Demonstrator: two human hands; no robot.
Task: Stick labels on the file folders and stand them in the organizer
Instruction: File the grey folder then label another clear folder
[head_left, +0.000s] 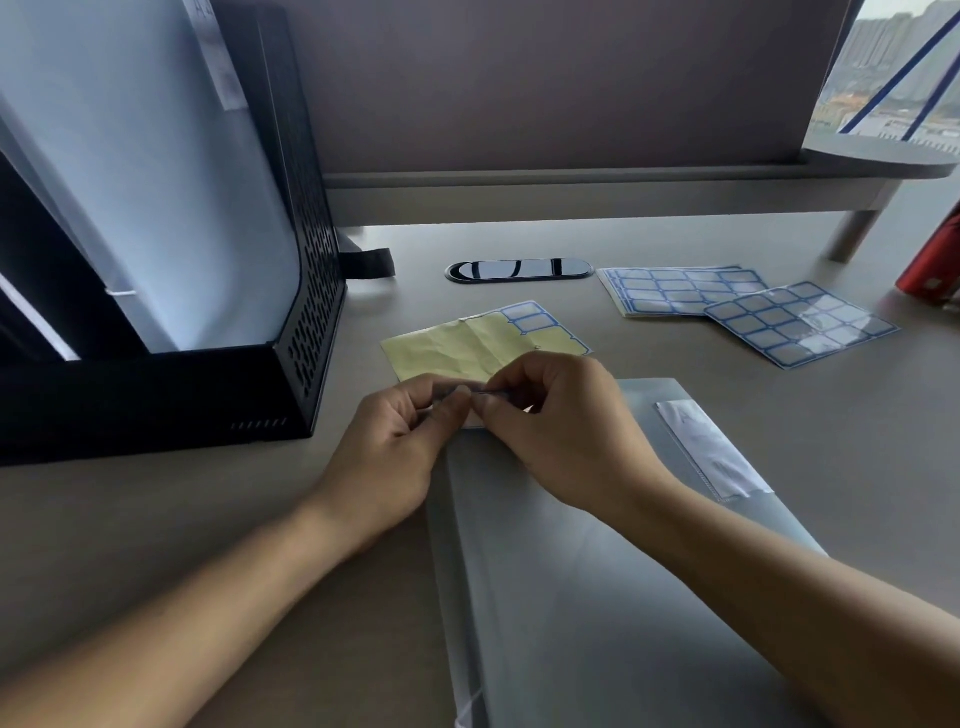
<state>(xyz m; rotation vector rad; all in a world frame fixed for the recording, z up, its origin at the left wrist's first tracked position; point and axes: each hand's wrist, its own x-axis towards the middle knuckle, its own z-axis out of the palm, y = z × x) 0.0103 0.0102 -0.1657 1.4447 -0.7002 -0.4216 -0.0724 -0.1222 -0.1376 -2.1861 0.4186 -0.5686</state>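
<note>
Above the file folder (571, 571), left hand (384, 457) and right hand (566, 431) pinching one label (467, 393), fingertips meeting

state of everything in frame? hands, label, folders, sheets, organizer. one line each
left hand: pinches the label
right hand: pinches the same label
flat folder: lying on the desk
label: off its sheet, held at the flat folder's far edge, not visibly stuck
peeled sheet: yellow backing mostly bare, few labels left
sheet stack: flat, labels intact
loose sheet: flat, corner over the stack
organizer: upright, holds folders
standing folders: leaning inside organizer
</note>
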